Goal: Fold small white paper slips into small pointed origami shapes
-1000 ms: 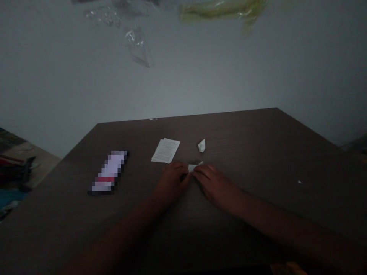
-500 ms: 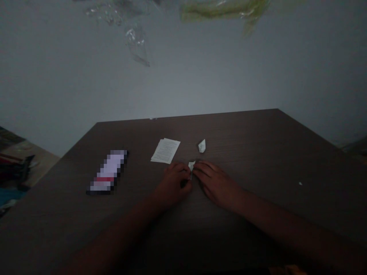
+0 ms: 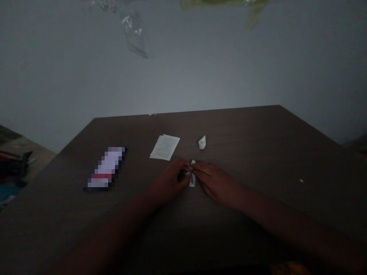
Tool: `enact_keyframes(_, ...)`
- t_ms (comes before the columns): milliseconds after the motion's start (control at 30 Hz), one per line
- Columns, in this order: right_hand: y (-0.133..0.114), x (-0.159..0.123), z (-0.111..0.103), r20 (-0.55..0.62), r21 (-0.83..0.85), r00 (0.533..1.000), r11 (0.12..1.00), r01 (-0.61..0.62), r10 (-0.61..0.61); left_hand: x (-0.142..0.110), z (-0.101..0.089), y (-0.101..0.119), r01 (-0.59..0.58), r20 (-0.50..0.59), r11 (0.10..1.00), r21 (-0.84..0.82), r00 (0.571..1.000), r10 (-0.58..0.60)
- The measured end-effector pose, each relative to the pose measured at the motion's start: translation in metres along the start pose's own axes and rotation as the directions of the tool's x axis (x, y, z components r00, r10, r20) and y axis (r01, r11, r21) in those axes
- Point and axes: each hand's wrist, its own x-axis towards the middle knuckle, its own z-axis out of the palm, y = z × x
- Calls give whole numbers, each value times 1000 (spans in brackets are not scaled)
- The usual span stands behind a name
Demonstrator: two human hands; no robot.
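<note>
Fingers (image 3: 186,168) of the left hand (image 3: 169,182) curled and pinched on the small white paper piece (image 3: 192,179), thumb and forefinger tips closed on its left edge. Fingers of the right hand (image 3: 215,182) stretched flatter, tips pressed on the same piece from the right side and over its top end. Hands touching at the fingertips, both low on the dark wooden table (image 3: 258,152). Paper piece lying near the table's middle, just in front of the head camera's centre, mostly covered (only a narrow white sliver plus a tiny tip above the fingers showing). Long axis of that visible sliver running roughly away from the person, near end pointing back toward the body, far end tucked under the fingertips; exact folded shape too dim and too small to tell. Beyond the hands, a second small folded paper bit (image 3: 202,142) lying apart, free of any touch. Left of that, a flat printed sheet (image 3: 164,147), long axis angled away and slightly right. Further left, a blurred-out rectangular object (image 3: 105,169), well apart from both hands. A tiny white speck (image 3: 301,180) far to the right. Behind the table, a pale wall (image 3: 86,84) with clear plastic wrap (image 3: 133,32) hanging near the top.
</note>
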Motion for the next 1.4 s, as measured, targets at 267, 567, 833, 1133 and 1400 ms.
enact_keyframes(267,2,-2,4,99,-57,995,998,5,1,4,-2,-3,-18,16,999,48,1000,18)
enact_keyframes(567,10,2,1,76,7,997,1000,28,-28,7,-5,4,-57,82,977,206,996,41)
enact_keyframes(833,15,10,-8,-91,193,994,978,76,-59,10,-2,-6,-114,121,963,245,989,86)
enact_keyframes(1133,19,12,-9,-69,220,995,972,79,-66,12,1,-14,-128,116,971,200,988,106)
enact_keyframes(1400,14,11,-15,5,201,1000,979,20,-21,12,-3,-7,-120,125,978,171,987,99)
